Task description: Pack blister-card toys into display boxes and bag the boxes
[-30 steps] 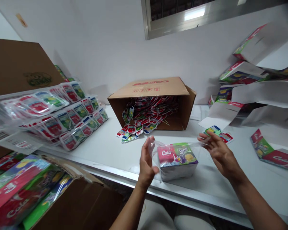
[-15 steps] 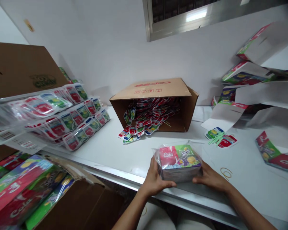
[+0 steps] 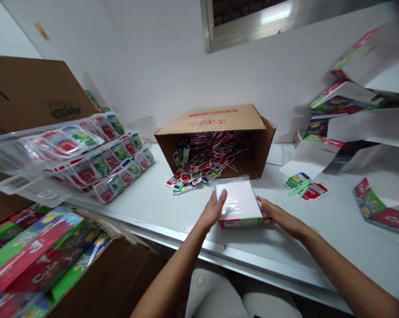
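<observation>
A small bundle wrapped in clear plastic [image 3: 239, 204] lies on the white table [image 3: 153, 207] with its white side up and a red and green edge facing me. My left hand [image 3: 213, 211] presses its left side, fingers wrapped onto the top. My right hand [image 3: 276, 215] holds its right side, fingers stretched along the edge. Just behind it a brown cardboard box [image 3: 219, 121] lies on its side, spilling several small red, green and blue packets [image 3: 189, 176].
Clear-wrapped rows of packets [image 3: 96, 163] are stacked at the left against a large brown carton [image 3: 27, 92]. An open carton of colourful packs [image 3: 40, 260] sits at lower left. Flat printed cartons [image 3: 351, 110] pile up at the right, with loose packets [image 3: 305, 187] near them.
The bundle has been turned over from its printed Cola and Sprite face to its white side and moved farther from me toward the box. Both hands went from spread apart to gripping it.
</observation>
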The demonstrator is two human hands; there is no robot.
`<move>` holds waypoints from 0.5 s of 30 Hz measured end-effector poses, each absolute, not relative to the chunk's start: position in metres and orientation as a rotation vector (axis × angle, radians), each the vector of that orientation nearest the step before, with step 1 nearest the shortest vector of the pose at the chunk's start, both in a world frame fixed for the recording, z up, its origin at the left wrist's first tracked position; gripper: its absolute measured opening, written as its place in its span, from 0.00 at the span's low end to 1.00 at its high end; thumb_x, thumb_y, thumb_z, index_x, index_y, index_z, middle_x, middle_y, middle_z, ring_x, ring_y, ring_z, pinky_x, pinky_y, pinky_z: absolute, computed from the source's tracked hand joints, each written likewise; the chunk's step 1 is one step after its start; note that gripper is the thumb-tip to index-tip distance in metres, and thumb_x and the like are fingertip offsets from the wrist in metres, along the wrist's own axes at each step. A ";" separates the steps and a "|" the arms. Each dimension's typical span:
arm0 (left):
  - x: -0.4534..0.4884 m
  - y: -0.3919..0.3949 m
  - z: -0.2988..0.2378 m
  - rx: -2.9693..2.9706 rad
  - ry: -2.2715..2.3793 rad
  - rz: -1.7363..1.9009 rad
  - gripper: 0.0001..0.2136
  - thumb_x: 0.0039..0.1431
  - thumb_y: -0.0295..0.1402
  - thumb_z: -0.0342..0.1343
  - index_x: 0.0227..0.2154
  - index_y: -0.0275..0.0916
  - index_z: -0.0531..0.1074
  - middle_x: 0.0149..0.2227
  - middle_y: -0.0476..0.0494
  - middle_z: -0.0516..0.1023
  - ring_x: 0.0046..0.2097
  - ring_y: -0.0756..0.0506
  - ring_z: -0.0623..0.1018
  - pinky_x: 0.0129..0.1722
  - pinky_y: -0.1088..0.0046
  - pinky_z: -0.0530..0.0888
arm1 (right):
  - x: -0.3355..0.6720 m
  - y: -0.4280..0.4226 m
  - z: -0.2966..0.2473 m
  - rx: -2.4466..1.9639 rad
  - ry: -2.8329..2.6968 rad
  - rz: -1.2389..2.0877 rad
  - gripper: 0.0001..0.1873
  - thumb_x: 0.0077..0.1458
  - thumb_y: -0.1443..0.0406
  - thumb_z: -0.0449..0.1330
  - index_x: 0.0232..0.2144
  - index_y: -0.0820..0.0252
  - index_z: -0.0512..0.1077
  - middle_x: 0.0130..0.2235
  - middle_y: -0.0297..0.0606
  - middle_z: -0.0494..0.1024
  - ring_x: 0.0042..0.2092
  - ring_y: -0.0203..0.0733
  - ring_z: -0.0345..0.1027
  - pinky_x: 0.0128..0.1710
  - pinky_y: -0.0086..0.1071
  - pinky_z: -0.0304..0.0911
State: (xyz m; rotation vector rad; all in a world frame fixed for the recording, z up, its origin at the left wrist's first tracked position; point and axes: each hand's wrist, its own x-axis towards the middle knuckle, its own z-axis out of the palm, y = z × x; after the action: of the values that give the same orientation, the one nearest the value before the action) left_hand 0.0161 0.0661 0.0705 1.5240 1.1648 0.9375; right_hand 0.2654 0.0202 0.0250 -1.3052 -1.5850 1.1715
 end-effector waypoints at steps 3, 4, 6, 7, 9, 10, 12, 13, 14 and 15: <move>0.009 0.054 0.060 1.535 1.068 0.870 0.37 0.48 0.46 0.66 0.58 0.35 0.63 0.57 0.33 0.72 0.57 0.35 0.73 0.56 0.59 0.69 | 0.264 0.012 0.016 -1.355 -1.621 1.270 0.50 0.49 0.42 0.61 0.65 0.61 0.53 0.56 0.50 0.72 0.51 0.54 0.72 0.50 0.45 0.67; 0.008 0.047 0.054 1.549 1.048 0.866 0.38 0.45 0.43 0.69 0.58 0.35 0.62 0.56 0.34 0.73 0.56 0.36 0.74 0.55 0.60 0.70 | 0.261 0.009 0.013 -1.412 -1.656 1.193 0.47 0.48 0.44 0.62 0.63 0.62 0.57 0.55 0.51 0.72 0.50 0.54 0.72 0.49 0.44 0.68; 0.009 0.033 0.041 1.580 1.102 0.903 0.36 0.46 0.37 0.68 0.58 0.36 0.62 0.54 0.38 0.75 0.54 0.38 0.75 0.53 0.62 0.71 | 0.254 0.006 0.008 -1.563 -1.767 0.973 0.32 0.52 0.46 0.59 0.52 0.62 0.69 0.47 0.49 0.78 0.43 0.53 0.74 0.43 0.43 0.69; 0.011 0.027 0.036 1.598 1.184 0.925 0.33 0.48 0.35 0.66 0.57 0.37 0.63 0.51 0.39 0.77 0.51 0.39 0.77 0.51 0.63 0.72 | 0.251 0.004 0.008 -1.635 -1.834 0.845 0.24 0.55 0.48 0.56 0.44 0.60 0.72 0.41 0.47 0.80 0.39 0.52 0.74 0.39 0.41 0.68; 0.014 0.018 0.030 1.655 1.413 0.939 0.23 0.54 0.35 0.61 0.54 0.38 0.67 0.43 0.43 0.81 0.45 0.41 0.79 0.46 0.66 0.74 | 0.245 0.002 0.011 -1.702 -1.964 0.600 0.19 0.60 0.51 0.50 0.32 0.58 0.71 0.31 0.43 0.79 0.33 0.49 0.73 0.34 0.39 0.65; 0.014 0.016 0.029 1.685 1.523 0.929 0.19 0.55 0.36 0.59 0.50 0.39 0.70 0.39 0.44 0.82 0.42 0.42 0.80 0.44 0.66 0.74 | 0.244 -0.001 0.013 -1.708 -2.005 0.500 0.19 0.62 0.52 0.48 0.29 0.57 0.70 0.30 0.41 0.78 0.32 0.48 0.72 0.33 0.37 0.63; 0.013 0.013 0.030 1.750 1.704 0.884 0.14 0.55 0.40 0.59 0.42 0.39 0.74 0.32 0.45 0.81 0.38 0.40 0.80 0.42 0.64 0.73 | 0.243 -0.007 0.014 -1.698 -2.056 0.361 0.20 0.64 0.55 0.44 0.27 0.56 0.68 0.29 0.39 0.77 0.31 0.45 0.71 0.32 0.36 0.61; 0.011 0.013 0.031 1.777 1.766 0.876 0.14 0.53 0.42 0.60 0.39 0.39 0.74 0.32 0.44 0.80 0.39 0.39 0.80 0.43 0.63 0.73 | 0.243 -0.011 0.014 -1.691 -2.075 0.328 0.21 0.65 0.55 0.43 0.27 0.56 0.68 0.28 0.38 0.77 0.31 0.44 0.71 0.32 0.35 0.60; 0.009 0.013 0.031 1.794 1.804 0.889 0.16 0.51 0.43 0.62 0.39 0.38 0.74 0.34 0.43 0.80 0.41 0.38 0.79 0.45 0.61 0.72 | 0.244 -0.014 0.013 -1.703 -2.067 0.306 0.21 0.65 0.55 0.43 0.27 0.55 0.67 0.28 0.37 0.77 0.31 0.43 0.71 0.32 0.34 0.60; 0.008 0.015 0.031 1.804 1.813 0.917 0.20 0.48 0.43 0.64 0.42 0.37 0.73 0.39 0.40 0.79 0.45 0.36 0.78 0.47 0.59 0.72 | 0.245 -0.015 0.011 -1.735 -2.025 0.287 0.19 0.64 0.54 0.44 0.29 0.55 0.68 0.30 0.37 0.77 0.32 0.43 0.72 0.32 0.34 0.61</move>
State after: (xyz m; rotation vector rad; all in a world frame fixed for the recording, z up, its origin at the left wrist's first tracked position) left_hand 0.0077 0.0145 0.0309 1.8039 1.8133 0.9165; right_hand 0.2446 -0.0155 0.0110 -1.7353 -2.0252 0.2866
